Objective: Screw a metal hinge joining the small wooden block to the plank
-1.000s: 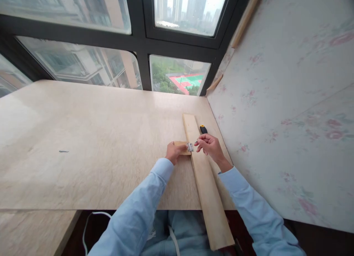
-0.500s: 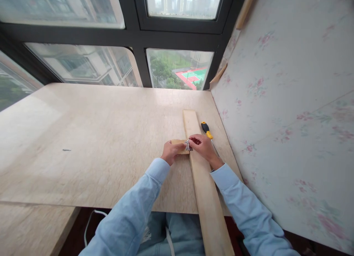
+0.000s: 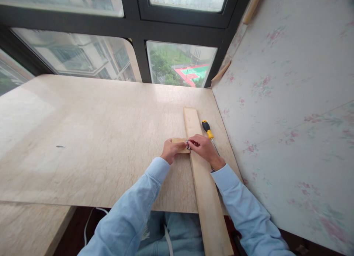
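My left hand (image 3: 170, 151) is closed around a small wooden block (image 3: 179, 140), its thumb reaching over the top. At the block's right end is a small shiny metal piece (image 3: 188, 145), perhaps a hinge or bracket, partly covered by fingers. The block butts against the left side of a long wooden board (image 3: 203, 178). My right hand (image 3: 203, 147) rests over that board, thumb and finger pinched at the metal piece; what they pinch is too small to make out. Beyond the right hand lies a screwdriver (image 3: 207, 128) with a black and yellow handle.
A thin metal bit or nail (image 3: 61, 146) lies far left on the marble-patterned tabletop (image 3: 110, 138). The long board overhangs the tabletop's near edge. Flowered wallpaper (image 3: 290, 101) bounds the right side; dark-framed windows (image 3: 182, 23) stand behind. A white cable (image 3: 87, 226) hangs at lower left.
My view has tilted and shifted slightly. The right fingers have closed in over the metal piece, so less of it shows. The left hand keeps its hold on the block.
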`<state>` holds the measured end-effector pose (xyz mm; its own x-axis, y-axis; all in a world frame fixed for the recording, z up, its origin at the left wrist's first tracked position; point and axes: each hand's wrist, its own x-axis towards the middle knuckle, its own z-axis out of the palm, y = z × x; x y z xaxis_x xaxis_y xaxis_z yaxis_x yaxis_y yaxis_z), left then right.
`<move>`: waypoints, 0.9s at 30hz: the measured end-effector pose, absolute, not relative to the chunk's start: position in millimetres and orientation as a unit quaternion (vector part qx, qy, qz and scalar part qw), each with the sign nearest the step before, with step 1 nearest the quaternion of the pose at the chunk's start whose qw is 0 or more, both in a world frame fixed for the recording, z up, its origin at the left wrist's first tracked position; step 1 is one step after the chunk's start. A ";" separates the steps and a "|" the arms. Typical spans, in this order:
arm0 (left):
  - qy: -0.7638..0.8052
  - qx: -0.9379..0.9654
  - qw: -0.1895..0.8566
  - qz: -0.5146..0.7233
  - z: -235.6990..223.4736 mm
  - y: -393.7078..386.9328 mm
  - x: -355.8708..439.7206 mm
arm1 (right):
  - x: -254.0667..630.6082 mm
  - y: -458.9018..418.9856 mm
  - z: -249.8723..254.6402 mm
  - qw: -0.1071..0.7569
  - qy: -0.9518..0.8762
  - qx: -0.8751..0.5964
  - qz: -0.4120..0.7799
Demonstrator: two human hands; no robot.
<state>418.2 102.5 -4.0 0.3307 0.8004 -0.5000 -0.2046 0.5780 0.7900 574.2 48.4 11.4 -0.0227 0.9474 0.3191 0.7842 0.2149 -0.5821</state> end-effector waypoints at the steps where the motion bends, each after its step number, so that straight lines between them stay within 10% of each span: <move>1: 0.469 0.315 0.753 0.337 -4.4 102.3 418.2 | 573.8 48.3 11.4 0.330 -0.707 -0.615 0.119; 27: 0.456 0.304 0.757 0.355 -2.8 100.6 418.4 | 567.9 43.2 13.6 0.344 -0.721 -0.596 0.078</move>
<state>418.4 100.6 -2.8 0.3316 0.8147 -0.4757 -0.2606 0.5637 0.7838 567.9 43.2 13.6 -0.0521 0.9133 0.4039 0.8066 0.2769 -0.5223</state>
